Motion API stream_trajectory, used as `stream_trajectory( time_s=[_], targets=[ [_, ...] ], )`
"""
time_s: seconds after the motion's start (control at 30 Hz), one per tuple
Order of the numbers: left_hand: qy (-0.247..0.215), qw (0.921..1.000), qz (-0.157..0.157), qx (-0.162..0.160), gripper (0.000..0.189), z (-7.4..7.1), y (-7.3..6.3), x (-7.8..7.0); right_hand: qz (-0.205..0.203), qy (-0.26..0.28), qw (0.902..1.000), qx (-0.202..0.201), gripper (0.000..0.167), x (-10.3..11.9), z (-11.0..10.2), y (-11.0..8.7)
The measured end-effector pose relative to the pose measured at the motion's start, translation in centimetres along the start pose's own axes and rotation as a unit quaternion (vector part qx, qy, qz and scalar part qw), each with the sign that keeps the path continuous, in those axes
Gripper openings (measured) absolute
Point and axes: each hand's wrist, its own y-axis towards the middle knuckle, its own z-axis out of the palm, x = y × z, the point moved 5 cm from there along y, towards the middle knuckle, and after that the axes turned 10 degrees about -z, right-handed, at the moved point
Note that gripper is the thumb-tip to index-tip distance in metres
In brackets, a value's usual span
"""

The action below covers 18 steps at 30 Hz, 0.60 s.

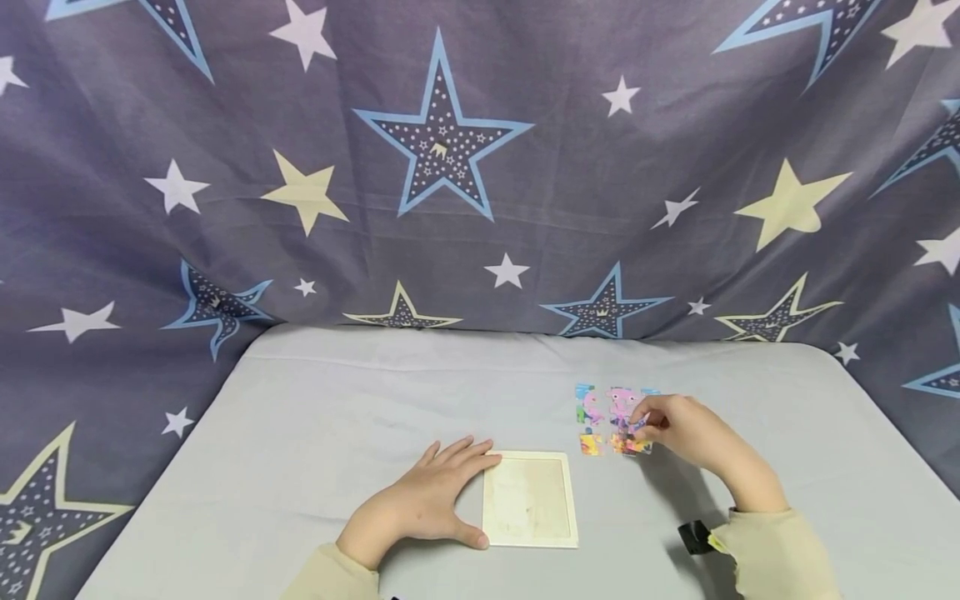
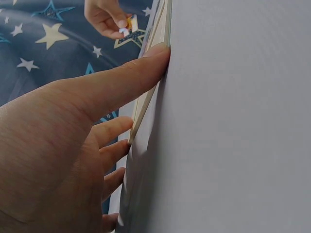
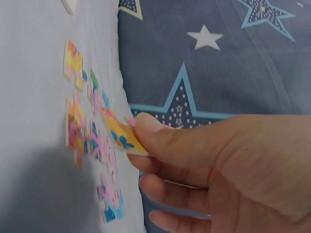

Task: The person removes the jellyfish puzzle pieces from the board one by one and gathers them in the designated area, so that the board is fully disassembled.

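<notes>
My left hand (image 1: 423,502) lies beside a shallow pale wooden tray (image 1: 528,502), fingers spread, with thumb and index fingertips at its left edge. The left wrist view shows the thumb tip on the tray's rim (image 2: 146,110). My right hand (image 1: 690,433) pinches a yellow jigsaw puzzle piece (image 3: 120,137) with blue and pink marks between thumb and index finger. It holds the piece tilted, just over other puzzle pieces (image 1: 590,443) laid out behind and right of the tray. These show a pink cartoon figure (image 1: 621,402), with narrow gaps between some; the fingers partly hide them.
A light grey cloth covers the table (image 1: 360,400). A dark curtain (image 1: 555,167) with stars hangs right behind its far edge. A small black object (image 1: 696,537) is at the right sleeve's cuff.
</notes>
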Motion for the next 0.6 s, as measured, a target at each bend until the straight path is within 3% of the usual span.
stream_trajectory(
  time_s=[0.37,0.6],
  targets=[
    [0.0,1.0,0.001,0.0,0.099,0.0,0.1,0.1,0.015,0.031,0.9994,0.0,0.011,-2.9,-0.2,-0.6],
    [0.0,1.0,0.001,-0.002,0.099,0.0,0.1,0.0,0.049,0.036,0.9982,-0.001,0.019,-4.2,0.0,-0.9]
  ],
)
